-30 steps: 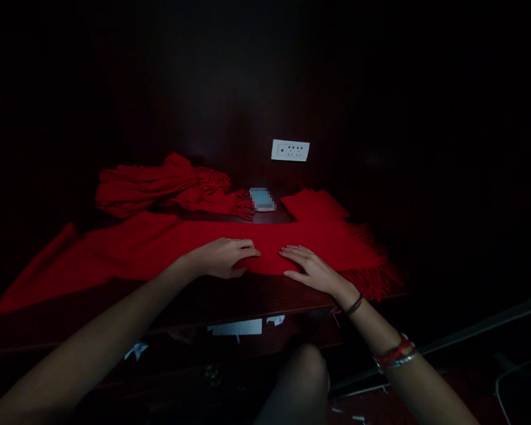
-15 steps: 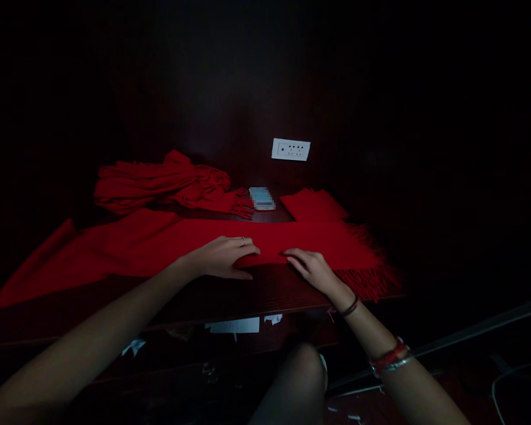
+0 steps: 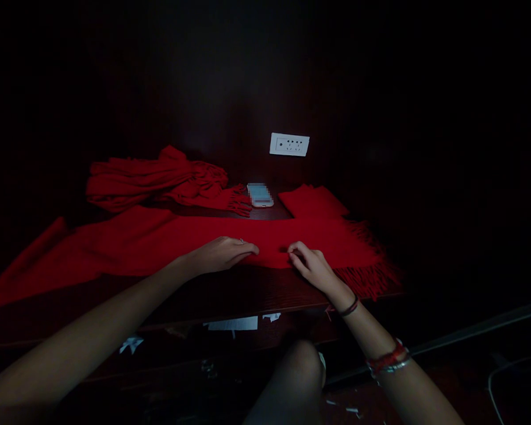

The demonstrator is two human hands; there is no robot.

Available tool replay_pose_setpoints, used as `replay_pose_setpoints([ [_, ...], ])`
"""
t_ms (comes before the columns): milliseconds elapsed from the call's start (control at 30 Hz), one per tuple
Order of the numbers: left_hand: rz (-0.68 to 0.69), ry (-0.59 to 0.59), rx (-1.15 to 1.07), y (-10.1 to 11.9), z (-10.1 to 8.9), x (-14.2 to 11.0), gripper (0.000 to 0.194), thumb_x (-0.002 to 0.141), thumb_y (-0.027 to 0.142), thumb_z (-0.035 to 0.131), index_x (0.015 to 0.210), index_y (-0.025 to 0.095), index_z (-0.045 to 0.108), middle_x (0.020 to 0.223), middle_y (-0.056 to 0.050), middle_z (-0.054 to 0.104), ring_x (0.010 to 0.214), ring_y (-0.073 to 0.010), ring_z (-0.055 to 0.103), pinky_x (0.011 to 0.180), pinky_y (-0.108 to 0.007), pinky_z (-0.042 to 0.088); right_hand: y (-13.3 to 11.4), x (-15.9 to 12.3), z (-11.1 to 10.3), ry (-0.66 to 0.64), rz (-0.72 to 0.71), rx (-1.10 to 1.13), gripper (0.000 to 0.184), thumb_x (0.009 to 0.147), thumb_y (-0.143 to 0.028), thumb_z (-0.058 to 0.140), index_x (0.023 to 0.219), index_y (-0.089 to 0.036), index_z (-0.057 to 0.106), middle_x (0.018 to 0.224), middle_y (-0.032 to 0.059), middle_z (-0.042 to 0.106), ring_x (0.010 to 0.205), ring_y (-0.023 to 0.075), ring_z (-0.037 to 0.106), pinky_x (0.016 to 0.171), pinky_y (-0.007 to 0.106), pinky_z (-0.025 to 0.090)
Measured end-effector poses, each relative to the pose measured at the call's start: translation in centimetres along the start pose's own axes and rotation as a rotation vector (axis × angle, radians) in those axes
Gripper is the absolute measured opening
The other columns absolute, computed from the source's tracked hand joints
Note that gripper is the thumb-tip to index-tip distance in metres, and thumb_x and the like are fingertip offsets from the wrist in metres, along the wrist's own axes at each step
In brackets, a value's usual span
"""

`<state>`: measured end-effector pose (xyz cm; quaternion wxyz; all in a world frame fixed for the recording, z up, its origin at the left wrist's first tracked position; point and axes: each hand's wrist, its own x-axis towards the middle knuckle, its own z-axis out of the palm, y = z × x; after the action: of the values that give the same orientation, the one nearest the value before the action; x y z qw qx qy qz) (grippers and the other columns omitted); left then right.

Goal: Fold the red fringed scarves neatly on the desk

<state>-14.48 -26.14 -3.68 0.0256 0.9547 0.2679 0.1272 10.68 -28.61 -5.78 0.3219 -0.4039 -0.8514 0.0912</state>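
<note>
A long red scarf (image 3: 212,230) lies stretched from left to right on a dark wooden surface, its fringe spread at the right end. My left hand (image 3: 219,254), with a ring on one finger, has its thumb and fingers pressed together on the scarf's near edge. A short way to the right, my right hand (image 3: 312,262) pinches the same edge between curled fingers and thumb. Behind the scarf on the left sits a bunched red scarf (image 3: 150,183) with fringe. At the back right, a folded red cloth (image 3: 312,202) touches the long scarf's far edge.
A phone (image 3: 260,195) with a blurred screen lies between the bunched scarf and the folded cloth. A white socket plate (image 3: 289,144) is on the dark back wall. Below the front edge are a white paper (image 3: 233,323) and paper scraps (image 3: 131,344). My knee (image 3: 298,366) is underneath.
My right hand has gone from fingers stretched flat on the scarf to a pinch at its near edge. The left thumb has closed against the fingers. The view has shifted slightly.
</note>
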Motion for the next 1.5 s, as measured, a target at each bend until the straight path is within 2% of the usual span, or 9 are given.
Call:
replay_pose_setpoints([
  [133, 0.053, -0.043, 0.104, 0.6, -0.3, -0.1, 0.021, 0.084, 0.018, 0.032, 0.093, 0.02, 0.05, 0.092, -0.001, 0.055, 0.082, -0.0104, 0.051, 0.072, -0.02, 0.038, -0.1, -0.2, 0.0, -0.002, -0.001, 0.017, 0.017, 0.081, -0.021, 0.036, 0.094, -0.019, 0.046, 0.085, 0.0028, 0.06, 0.076, 0.012, 0.058, 0.068, 0.022, 0.042],
  [300, 0.077, -0.054, 0.228, 0.9, -0.3, 0.0, 0.017, 0.082, 0.023, 0.035, 0.088, 0.021, 0.052, 0.088, -0.001, 0.055, 0.077, -0.0111, 0.051, 0.065, -0.02, 0.038, 0.1, -0.4, 0.1, -0.056, -0.083, 0.057, 0.026, 0.08, -0.018, 0.038, 0.105, -0.02, 0.045, 0.096, 0.0028, 0.06, 0.088, 0.0115, 0.055, 0.078, 0.025, 0.042],
  [433, 0.047, -0.051, 0.265, 0.8, -0.1, -0.2, 0.021, 0.085, 0.022, 0.031, 0.098, 0.022, 0.048, 0.091, -0.001, 0.055, 0.079, -0.0107, 0.051, 0.064, -0.02, 0.037, 0.2, -0.3, 0.0, -0.077, -0.17, -0.065, 0.018, 0.081, -0.022, 0.042, 0.094, -0.019, 0.054, 0.09, 0.0039, 0.06, 0.085, 0.0135, 0.054, 0.077, 0.027, 0.042],
  [567, 0.036, -0.035, 0.298, 0.8, -0.1, -0.2, 0.025, 0.084, 0.019, 0.034, 0.107, 0.023, 0.042, 0.101, -0.002, 0.053, 0.09, -0.0129, 0.049, 0.067, -0.021, 0.037, 0.0, -0.3, -0.2, -0.069, -0.228, -0.169, 0.017, 0.082, -0.018, 0.038, 0.085, -0.017, 0.055, 0.083, 0.005, 0.058, 0.079, 0.0139, 0.052, 0.073, 0.027, 0.042],
  [733, 0.076, -0.039, 0.41, 0.5, -0.5, 0.5, 0.02, 0.084, 0.017, 0.032, 0.09, 0.02, 0.051, 0.086, -0.004, 0.055, 0.082, -0.0154, 0.047, 0.065, -0.024, 0.037, 0.1, -0.1, -0.2, -0.016, -0.29, -0.34, 0.019, 0.082, -0.014, 0.035, 0.079, -0.016, 0.054, 0.083, 0.007, 0.056, 0.079, 0.0154, 0.048, 0.071, 0.028, 0.039],
  [900, 0.098, -0.015, 0.174, -0.1, 0.3, 0.6, 0.02, 0.079, 0.009, 0.035, 0.089, 0.018, 0.05, 0.087, -0.003, 0.052, 0.082, -0.0124, 0.047, 0.073, -0.023, 0.037, 0.3, -0.3, -0.2, -0.103, -0.283, -0.375, 0.016, 0.082, -0.014, 0.037, 0.082, -0.017, 0.053, 0.074, 0.0046, 0.056, 0.071, 0.0144, 0.049, 0.069, 0.028, 0.04],
  [1033, 0.108, -0.033, -0.047, 0.1, 0.3, -0.1, 0.021, 0.077, 0.011, 0.039, 0.094, 0.02, 0.049, 0.091, -0.001, 0.051, 0.081, -0.0101, 0.048, 0.073, -0.02, 0.038, 0.4, -0.9, -0.4, -0.098, -0.232, -0.282, 0.018, 0.081, -0.016, 0.039, 0.092, -0.017, 0.053, 0.082, 0.0046, 0.058, 0.076, 0.0137, 0.052, 0.073, 0.027, 0.042],
  [1367, 0.128, -0.07, 0.186, -0.1, -0.3, -0.3, 0.023, 0.084, 0.029, 0.035, 0.087, 0.023, 0.057, 0.082, -0.001, 0.056, 0.076, -0.012, 0.052, 0.065, -0.021, 0.038, 0.1, -0.9, -0.6, -0.133, -0.305, -0.326, 0.021, 0.082, -0.018, 0.04, 0.088, -0.017, 0.06, 0.084, 0.0053, 0.058, 0.08, 0.0143, 0.052, 0.073, 0.028, 0.044],
  [1500, 0.081, -0.052, 0.073, -0.2, -0.3, -0.3, 0.025, 0.083, 0.034, 0.038, 0.099, 0.023, 0.054, 0.092, -0.001, 0.056, 0.086, -0.0121, 0.051, 0.073, -0.021, 0.037, -0.2, -0.8, -0.6, -0.136, -0.313, -0.372, 0.022, 0.082, -0.02, 0.04, 0.088, -0.018, 0.06, 0.083, 0.0055, 0.057, 0.08, 0.0143, 0.051, 0.072, 0.029, 0.044],
])
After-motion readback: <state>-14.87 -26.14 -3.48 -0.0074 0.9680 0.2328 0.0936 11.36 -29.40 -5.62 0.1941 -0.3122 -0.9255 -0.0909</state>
